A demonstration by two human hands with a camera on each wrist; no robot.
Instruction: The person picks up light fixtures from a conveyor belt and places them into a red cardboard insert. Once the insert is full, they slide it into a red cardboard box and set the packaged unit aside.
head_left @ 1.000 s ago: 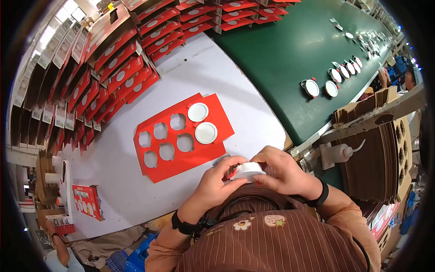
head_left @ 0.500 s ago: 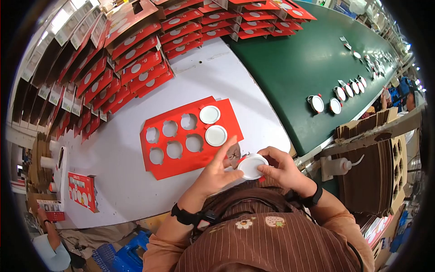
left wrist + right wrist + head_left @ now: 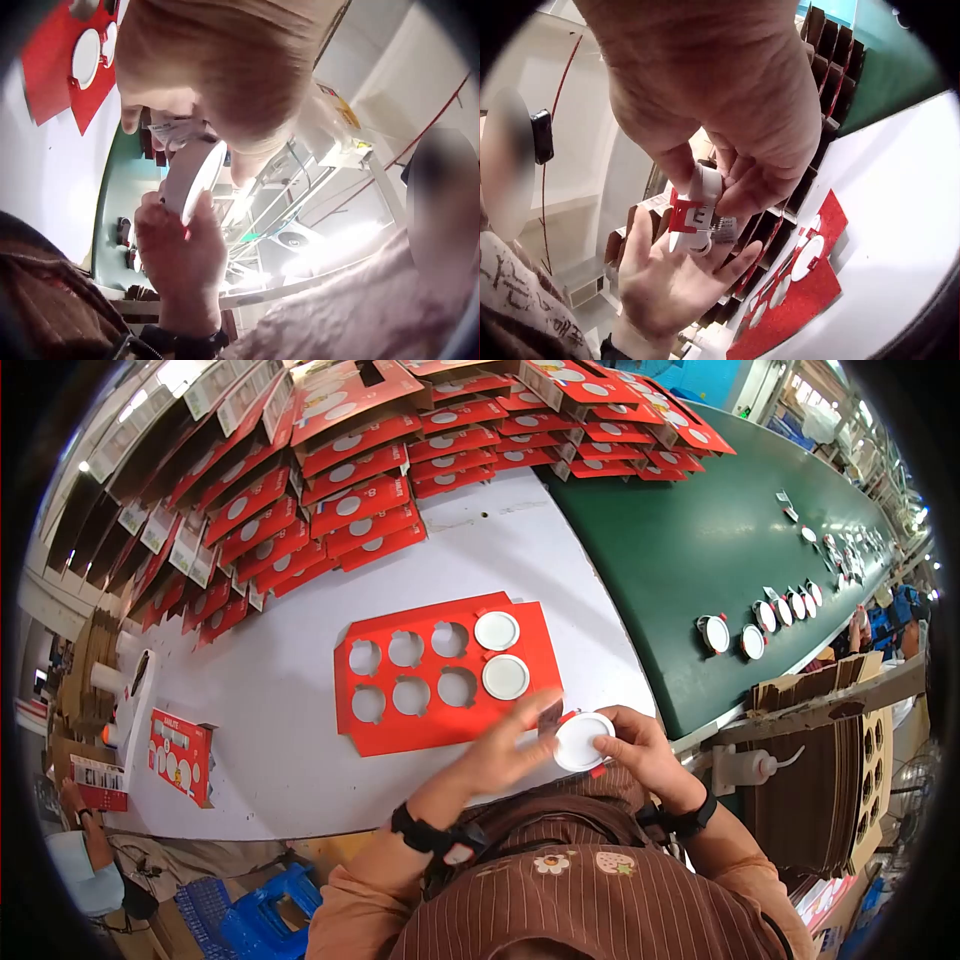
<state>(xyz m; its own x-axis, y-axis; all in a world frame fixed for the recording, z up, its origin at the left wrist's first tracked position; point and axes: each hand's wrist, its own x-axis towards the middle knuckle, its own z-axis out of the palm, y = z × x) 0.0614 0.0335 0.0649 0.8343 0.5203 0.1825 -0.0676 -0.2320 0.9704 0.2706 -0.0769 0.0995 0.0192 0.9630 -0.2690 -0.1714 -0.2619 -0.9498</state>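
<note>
My right hand point(image 3: 645, 755) pinches a round white downlight point(image 3: 585, 742) by its edge, the thumb lying on its flat face. Red clips stick out from its rim, and a small printed label hangs at its back in the right wrist view. Beside it, my left hand point(image 3: 500, 755) has its fingers extended, blurred in the head view; the palm point(image 3: 675, 292) faces the light in the right wrist view. Just beyond lies a red cardboard insert point(image 3: 545, 650) with several round cut-outs. Two white downlights, one upper point(image 3: 497, 630) and one lower point(image 3: 505, 677), sit in its right-hand holes.
Stacked red printed boxes point(image 3: 365, 510) rise along the back and left of the white table point(image 3: 260, 770). Several downlights point(image 3: 713, 634) lie on the green belt at right. A small red box point(image 3: 182, 757) stands at left; a white squeeze bottle point(image 3: 745, 768) and cardboard stacks point(image 3: 810, 750) are at right.
Both hands held the downlight at first; the left fingers have since spread off it, while the right hand keeps it. Its flat face has turned upward. The head view has shifted.
</note>
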